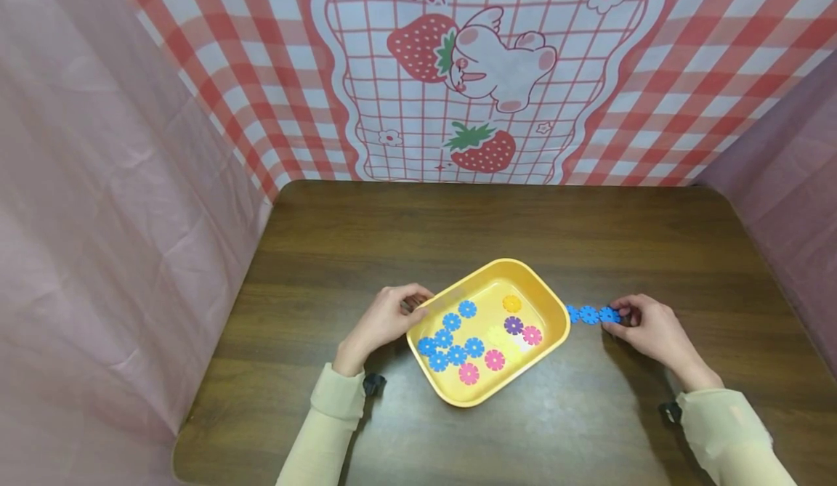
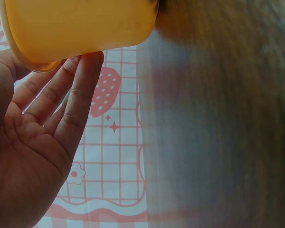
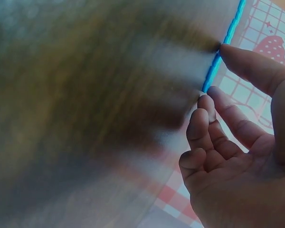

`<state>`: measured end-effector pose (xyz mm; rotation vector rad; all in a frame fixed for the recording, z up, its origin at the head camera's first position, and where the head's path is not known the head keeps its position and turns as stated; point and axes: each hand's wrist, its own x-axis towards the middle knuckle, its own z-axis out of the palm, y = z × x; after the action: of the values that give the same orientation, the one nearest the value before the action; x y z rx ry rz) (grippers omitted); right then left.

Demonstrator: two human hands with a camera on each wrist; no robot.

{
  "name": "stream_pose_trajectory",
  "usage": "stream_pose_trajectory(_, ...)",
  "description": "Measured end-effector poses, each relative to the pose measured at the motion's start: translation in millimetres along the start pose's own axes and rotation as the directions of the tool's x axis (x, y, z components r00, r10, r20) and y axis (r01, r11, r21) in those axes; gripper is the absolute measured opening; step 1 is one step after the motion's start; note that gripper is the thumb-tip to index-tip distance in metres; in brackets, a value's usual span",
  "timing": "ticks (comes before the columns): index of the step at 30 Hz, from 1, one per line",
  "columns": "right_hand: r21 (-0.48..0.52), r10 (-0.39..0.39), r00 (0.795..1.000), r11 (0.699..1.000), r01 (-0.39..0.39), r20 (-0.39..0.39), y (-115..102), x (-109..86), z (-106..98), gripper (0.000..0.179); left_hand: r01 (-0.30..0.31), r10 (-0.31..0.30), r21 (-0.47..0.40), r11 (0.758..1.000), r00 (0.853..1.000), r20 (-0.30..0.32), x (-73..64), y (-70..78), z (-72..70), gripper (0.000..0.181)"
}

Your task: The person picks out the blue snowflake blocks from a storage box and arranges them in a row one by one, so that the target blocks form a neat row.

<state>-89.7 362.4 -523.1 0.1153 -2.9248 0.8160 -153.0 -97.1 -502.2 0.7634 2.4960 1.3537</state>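
Note:
My left hand (image 1: 386, 317) grips the left side of a yellow plastic tub (image 1: 523, 277). In the left wrist view its thumb lies at the tub's rim and the fingers reach against the outer wall. Inside lie several blue snowflake discs (image 1: 456, 355), pink discs (image 1: 495, 359), a purple disc (image 1: 513, 325) and an orange disc (image 1: 511, 304). Right of the tub, my right hand (image 1: 654, 330) pinches the end of a row of blue snowflake discs (image 1: 588, 314) between thumb and fingers. The tub's edge hides the row's left end. Edge-on, the row (image 3: 213, 71) looks like a thin blue strip.
Everything is on a brown wood-grain table (image 1: 418, 224) with rounded corners. A red-and-white checked cloth (image 1: 261, 57) with strawberries hangs behind it. Pink curtains (image 1: 118, 217) close off both sides. A dark strap piece (image 1: 374, 384) shows at each wrist.

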Motion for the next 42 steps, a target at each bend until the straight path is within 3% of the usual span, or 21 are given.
stream_pose_trajectory(11,-0.009,0.008,1.000,1.000,-0.008,0.017,-1.1,-0.6,-3.2,0.036,-0.006,0.006,0.005,1.000,1.000,0.000,0.4,1.0,-0.2,0.020)
stream_pose_trajectory(21,-0.048,0.006,1.000,0.999,-0.007,-0.025,-7.0,0.6,-19.1,0.035,-0.009,0.009,0.015,1.000,1.000,0.000,0.7,0.6,-0.1,0.020)
stream_pose_trajectory(28,-0.044,-0.054,0.997,0.998,0.051,-0.059,-22.1,6.1,-29.7,0.038,-0.012,0.012,0.016,1.000,1.000,0.003,-0.1,1.6,-0.8,0.021)
stream_pose_trajectory(37,-0.038,-0.072,0.997,0.997,0.071,-0.022,-48.1,14.3,-39.8,0.043,-0.007,0.007,0.019,1.000,1.000,0.005,-0.4,1.0,-1.2,0.021)
stream_pose_trajectory(42,-0.054,-0.121,0.992,0.991,0.119,-0.032,-60.1,18.9,-40.5,0.041,-0.004,0.004,0.026,1.000,1.000,0.006,-0.4,0.5,-0.4,0.021)
